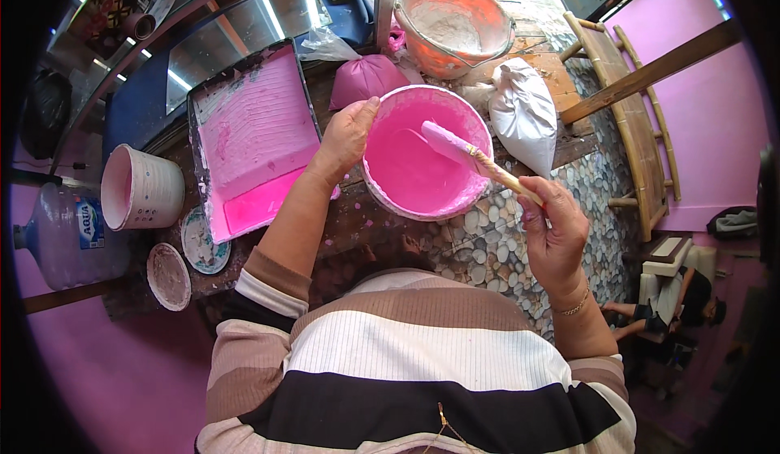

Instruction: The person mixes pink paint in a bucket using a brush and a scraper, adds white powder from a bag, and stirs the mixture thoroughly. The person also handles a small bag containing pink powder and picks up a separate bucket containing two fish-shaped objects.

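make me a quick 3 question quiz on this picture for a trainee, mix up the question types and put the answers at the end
1. What does the right hand hold?
A) the white sack
B) a pink-coated tool
C) the large water bottle

2. True or false: the black-edged tray lies to the left of the pink-filled bucket in front of the person.

3. Fill in the blank: the left hand is on the ____ of that bucket.

Key: 1. B; 2. True; 3. rim
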The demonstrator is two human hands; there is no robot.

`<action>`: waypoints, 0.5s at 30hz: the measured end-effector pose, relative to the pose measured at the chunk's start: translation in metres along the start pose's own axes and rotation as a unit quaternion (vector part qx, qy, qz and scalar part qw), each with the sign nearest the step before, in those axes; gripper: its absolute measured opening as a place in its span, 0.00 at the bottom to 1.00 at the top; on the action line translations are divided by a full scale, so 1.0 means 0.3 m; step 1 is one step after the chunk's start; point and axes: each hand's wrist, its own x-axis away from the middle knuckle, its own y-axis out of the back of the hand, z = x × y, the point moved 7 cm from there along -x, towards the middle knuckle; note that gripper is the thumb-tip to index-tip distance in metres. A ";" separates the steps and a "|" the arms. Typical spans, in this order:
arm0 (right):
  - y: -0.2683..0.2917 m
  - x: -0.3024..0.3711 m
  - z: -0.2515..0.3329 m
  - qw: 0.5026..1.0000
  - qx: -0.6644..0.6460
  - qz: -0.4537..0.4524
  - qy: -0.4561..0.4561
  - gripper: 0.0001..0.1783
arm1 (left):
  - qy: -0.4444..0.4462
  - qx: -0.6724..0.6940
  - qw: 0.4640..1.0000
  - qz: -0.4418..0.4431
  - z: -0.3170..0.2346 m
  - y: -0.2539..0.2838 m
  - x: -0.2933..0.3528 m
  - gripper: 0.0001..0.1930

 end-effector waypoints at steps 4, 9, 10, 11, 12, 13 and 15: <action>-0.063 0.021 -0.028 0.999 0.009 0.038 0.015 0.10 | 0.000 0.018 1.000 0.005 -0.001 -0.008 0.010 0.20; -0.067 0.008 -0.018 0.995 -0.015 0.075 -0.066 0.08 | 0.004 -0.010 1.000 -0.004 0.019 0.005 -0.002 0.20; -0.082 0.016 -0.046 0.980 -0.026 0.131 -0.146 0.08 | 0.005 -0.001 1.000 -0.005 0.013 0.003 0.001 0.20; -0.084 0.004 -0.038 0.975 0.067 0.181 -0.111 0.09 | 0.005 -0.001 1.000 -0.006 0.010 0.001 0.003 0.20; -0.084 -0.012 -0.031 0.975 0.067 0.182 -0.111 0.09 | 0.003 -0.001 1.000 -0.002 0.004 -0.001 0.006 0.20; -0.093 -0.027 -0.019 0.971 0.096 0.194 -0.100 0.10 | 0.001 -0.001 1.000 0.001 -0.002 -0.003 0.009 0.20; -0.109 -0.039 -0.005 0.966 0.129 0.205 -0.093 0.10 | -0.001 -0.004 1.000 0.003 -0.018 -0.015 0.011 0.20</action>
